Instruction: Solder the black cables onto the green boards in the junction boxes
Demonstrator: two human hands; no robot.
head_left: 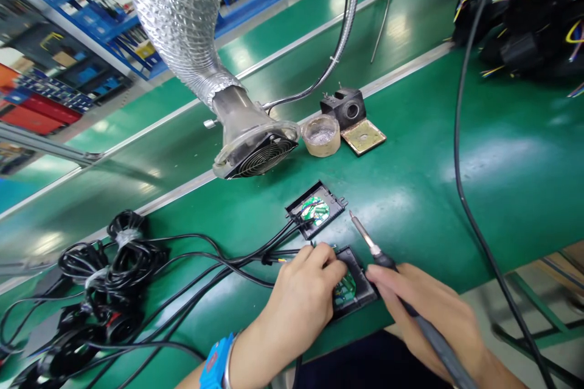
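Note:
My right hand [433, 310] grips a soldering iron [385, 260] by its dark handle, the metal tip pointing up and left above the bench. My left hand [305, 282] is closed over the left side of a black plastic housing [365, 291]. Inside that housing lies a green circuit board [345, 288], partly covered by my fingers. What the fingertips pinch is hidden; black cables run up to them. Just beyond is a second black housing [335, 212], which holds a round green board [316, 211] with cables leading off to the left.
A fume extractor nozzle [246, 115] on a foil duct hangs over the bench. Behind are a round tub [322, 136], a soldering iron stand [347, 108] and a sponge tray [364, 136]. Coiled black cables [114, 261] lie left; wire bundles [524, 30] lie right. A hanging cord [460, 182] crosses the right side.

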